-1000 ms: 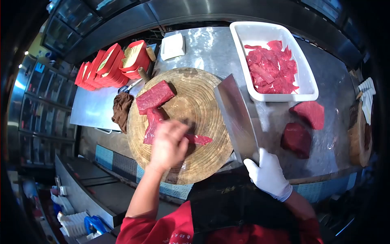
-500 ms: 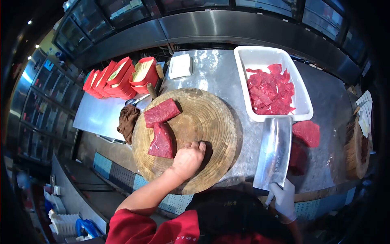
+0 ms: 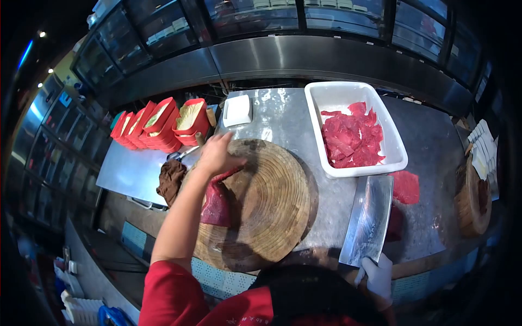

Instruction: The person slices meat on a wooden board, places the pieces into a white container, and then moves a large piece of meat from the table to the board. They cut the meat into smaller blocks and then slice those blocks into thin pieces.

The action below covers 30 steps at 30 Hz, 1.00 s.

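Note:
On the round wooden chopping block (image 3: 277, 201) lie two pieces of raw red meat. The nearer chunk of meat (image 3: 216, 209) shows beside my forearm; the farther one is mostly hidden under my arm and hand. My bare left hand (image 3: 218, 154) hovers at the block's far left edge, its fingers apart and nothing seen in it. In a white glove, my right hand (image 3: 377, 276) grips the handle of a broad cleaver (image 3: 367, 220). The blade points away from me, over the metal table to the right of the block.
A white tub (image 3: 403, 155) of meat slices (image 3: 353, 136) stands beyond the cleaver. More meat (image 3: 405, 187) lies right of the blade. Red containers (image 3: 163, 141), a brown cloth (image 3: 171, 180) and a small white dish (image 3: 237, 110) are at the left. Another wooden block (image 3: 468, 201) stands far right.
My left hand has moved from the near middle of the block to its far left edge, and its curled fingers have opened. The cleaver stays in my right hand. The view has tilted upward.

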Available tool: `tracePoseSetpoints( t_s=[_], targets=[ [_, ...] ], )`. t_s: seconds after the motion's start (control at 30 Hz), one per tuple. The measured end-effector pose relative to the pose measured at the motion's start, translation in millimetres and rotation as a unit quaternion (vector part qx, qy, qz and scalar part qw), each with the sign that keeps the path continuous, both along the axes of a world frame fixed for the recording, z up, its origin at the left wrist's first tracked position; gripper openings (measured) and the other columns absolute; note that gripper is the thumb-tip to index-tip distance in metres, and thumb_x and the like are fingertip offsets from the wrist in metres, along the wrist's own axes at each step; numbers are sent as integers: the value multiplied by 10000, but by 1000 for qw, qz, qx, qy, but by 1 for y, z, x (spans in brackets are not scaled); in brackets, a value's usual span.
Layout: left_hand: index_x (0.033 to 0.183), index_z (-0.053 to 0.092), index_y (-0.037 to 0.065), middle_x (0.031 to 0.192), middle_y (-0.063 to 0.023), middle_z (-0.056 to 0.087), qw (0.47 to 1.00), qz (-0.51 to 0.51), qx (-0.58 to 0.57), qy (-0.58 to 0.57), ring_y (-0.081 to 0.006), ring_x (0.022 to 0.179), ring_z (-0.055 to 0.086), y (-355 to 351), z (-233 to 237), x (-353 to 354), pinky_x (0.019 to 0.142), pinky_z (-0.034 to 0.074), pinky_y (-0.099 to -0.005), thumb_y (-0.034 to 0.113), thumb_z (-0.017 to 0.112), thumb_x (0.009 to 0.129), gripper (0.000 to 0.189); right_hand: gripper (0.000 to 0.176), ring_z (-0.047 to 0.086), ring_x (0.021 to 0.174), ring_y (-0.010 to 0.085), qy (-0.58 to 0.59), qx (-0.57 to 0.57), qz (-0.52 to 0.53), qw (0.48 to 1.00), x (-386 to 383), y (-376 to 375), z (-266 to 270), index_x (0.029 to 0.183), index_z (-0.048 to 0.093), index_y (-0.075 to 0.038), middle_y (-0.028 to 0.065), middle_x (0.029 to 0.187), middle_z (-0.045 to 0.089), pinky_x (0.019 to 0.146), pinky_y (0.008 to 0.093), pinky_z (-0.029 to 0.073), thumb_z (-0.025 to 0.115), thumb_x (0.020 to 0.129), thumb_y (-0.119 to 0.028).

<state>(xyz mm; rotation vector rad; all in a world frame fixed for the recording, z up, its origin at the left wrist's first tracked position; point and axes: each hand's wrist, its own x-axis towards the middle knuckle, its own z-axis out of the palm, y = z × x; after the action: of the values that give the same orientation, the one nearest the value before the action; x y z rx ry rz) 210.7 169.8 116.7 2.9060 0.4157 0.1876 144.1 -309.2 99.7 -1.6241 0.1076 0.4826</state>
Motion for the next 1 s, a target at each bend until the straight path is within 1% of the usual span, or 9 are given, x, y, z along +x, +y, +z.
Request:
tracePoseSetpoints(
  t_s=[0.1,0.3,0.5,0.57,0.63,0.7,0.73,0.9,1.0],
  targets=[
    [1264,583,32,1251,-202,611,985,18,82,152,-371,1207,560,50,-39,-35,1006,470,-414,479,878,552,891,108,551,429,197,-16,3,17,1000,0,0,-6,910,559,95,126,598,577,422,319,453,507,891,2],
    [1193,597,11,1127,-204,647,991,4,-69,114,-389,1081,613,53,-33,-35,944,498,-399,411,887,548,813,106,554,431,177,1,-5,85,996,11,29,-1,947,566,83,105,567,565,433,319,457,531,905,-8],
    [1220,533,7,1180,-169,602,981,-98,-88,-145,-343,1123,585,7,0,-74,997,466,-390,161,844,541,762,87,546,437,155,18,16,115,993,35,73,8,952,565,42,91,604,570,431,328,466,585,920,-36],
    [1227,519,19,1173,-130,597,946,-100,-234,-200,-266,1126,588,-19,0,-89,1002,459,-351,126,873,543,778,104,541,445,130,8,-9,148,989,46,93,16,881,530,23,60,596,556,429,320,463,592,921,-49],
    [1234,511,41,1196,-110,576,861,-139,-398,-285,-227,1129,574,-43,-13,-100,1003,449,-343,108,916,551,796,110,567,452,157,-46,-80,176,980,58,107,7,858,501,17,68,562,550,440,340,472,570,921,-41],
    [1222,496,45,1234,-129,550,814,-180,-443,-330,-255,1141,570,-64,-23,-104,1008,448,-382,141,960,553,820,217,568,491,347,-303,-178,227,908,68,115,-14,828,493,-10,177,587,560,477,459,436,675,873,-120],
    [1219,492,47,1235,-126,551,813,-171,-437,-344,-256,1142,569,-71,-32,-107,1009,448,-384,142,959,555,817,202,563,578,431,-332,-208,245,887,66,124,5,866,531,-10,228,625,561,532,512,426,672,869,-155],
    [1195,501,45,1220,-143,563,805,-130,-417,-401,-290,1144,572,-101,-59,-116,1000,458,-408,150,953,562,785,174,572,559,409,-433,-251,285,818,61,139,-19,909,559,-1,199,612,570,526,511,433,623,896,-162],
    [1142,541,25,1183,-185,570,888,-161,-229,-364,-389,1136,563,-107,-55,-121,1005,466,-496,162,912,574,692,183,582,583,412,-440,-290,285,801,59,140,-20,919,564,-3,204,615,574,542,518,444,615,900,-177]
  ],
)
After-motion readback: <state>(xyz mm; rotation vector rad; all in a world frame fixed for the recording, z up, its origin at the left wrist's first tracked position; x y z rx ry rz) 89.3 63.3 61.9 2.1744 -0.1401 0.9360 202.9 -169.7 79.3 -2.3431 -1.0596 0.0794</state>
